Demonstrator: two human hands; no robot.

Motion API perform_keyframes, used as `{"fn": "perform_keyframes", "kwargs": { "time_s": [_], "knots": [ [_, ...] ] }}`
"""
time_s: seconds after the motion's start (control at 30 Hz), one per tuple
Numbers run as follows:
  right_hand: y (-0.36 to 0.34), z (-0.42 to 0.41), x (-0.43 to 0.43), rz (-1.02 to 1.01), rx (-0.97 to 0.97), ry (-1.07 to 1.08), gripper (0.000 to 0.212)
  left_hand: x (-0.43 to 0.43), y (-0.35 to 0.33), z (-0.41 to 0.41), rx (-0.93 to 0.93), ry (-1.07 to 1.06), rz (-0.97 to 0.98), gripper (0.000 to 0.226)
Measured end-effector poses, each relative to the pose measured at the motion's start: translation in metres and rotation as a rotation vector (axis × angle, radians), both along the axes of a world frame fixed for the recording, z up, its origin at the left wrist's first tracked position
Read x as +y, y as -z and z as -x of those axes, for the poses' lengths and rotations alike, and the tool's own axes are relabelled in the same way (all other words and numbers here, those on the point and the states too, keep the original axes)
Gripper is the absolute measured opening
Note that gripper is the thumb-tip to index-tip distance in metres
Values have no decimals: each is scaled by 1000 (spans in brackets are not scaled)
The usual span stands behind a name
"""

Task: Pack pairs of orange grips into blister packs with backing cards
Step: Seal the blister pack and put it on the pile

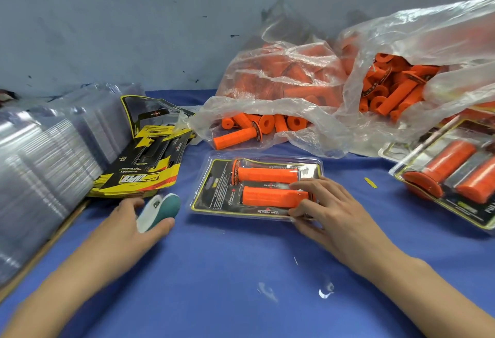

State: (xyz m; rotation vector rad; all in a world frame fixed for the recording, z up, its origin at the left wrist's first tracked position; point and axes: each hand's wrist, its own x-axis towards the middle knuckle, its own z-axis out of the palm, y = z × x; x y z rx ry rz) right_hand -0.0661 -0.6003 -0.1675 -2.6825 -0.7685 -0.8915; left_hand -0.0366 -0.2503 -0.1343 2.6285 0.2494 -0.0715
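Head view: one blister pack (199,205) lies at centre, with two orange grips (267,175) and a backing card (211,187) inside. My right hand (329,211) presses its right end, fingers spread. My left hand (126,222) grips a teal-and-white tool (160,209), fingers curled round it. Finished packs (450,176) sit to the right. Bags of loose grips (294,88), a card stack (144,171) and empty blisters (48,155) remain, so I judge much is left. The surface is a blue cloth (214,270), backed by a marked grey wall (134,16).
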Motion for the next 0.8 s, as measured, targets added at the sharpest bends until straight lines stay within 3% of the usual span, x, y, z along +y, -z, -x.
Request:
{"fn": "perform_keyframes", "kwargs": {
  "time_s": [0.17,0.27,0.43,0.8],
  "knots": [
    [-1,-1,0,-3,14,8,19,-12,-20,12,562,84,787,85],
    [0,-1,0,-20,30,11,20,-46,-6,15,801,288,901,83],
    [1,0,1,-2,18,22,22,-101,17,19,752,249,1142,77],
    [-3,2,3,20,-7,19,21,-135,11,18,629,269,1233,60]
  ]
}}
